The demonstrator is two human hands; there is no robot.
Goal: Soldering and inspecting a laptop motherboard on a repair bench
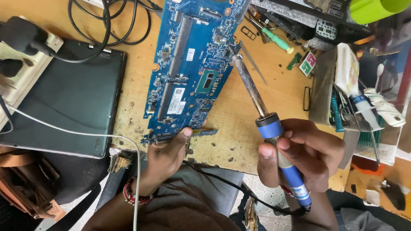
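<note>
So, the right hand (306, 154) at about 4 o'clock has its fingers wrapped tight around the blue grip of a soldering iron (267, 124), thumb pressed along the handle. The iron's metal shaft runs up toward 11 o'clock and its tip sits on the right edge of the blue board (195, 64), just above the shiny chip (208, 81). The board lies tilted on the scuffed wooden table (239, 124), stretching from the top centre down toward 7 o'clock. The left hand (165, 156) pinches the board's bottom edge, thumb on top, other fingers curled under. There's a bead bracelet (133, 196) on that wrist. A closed dark laptop (68, 102) sits at 9 o'clock with black cables (107, 25) looping above it and a white cable (64, 128) crossing it. A green screwdriver (278, 41) lies at 1 o'clock, and a cluttered tool holder (355, 107) stands at 3 o'clock.
</note>
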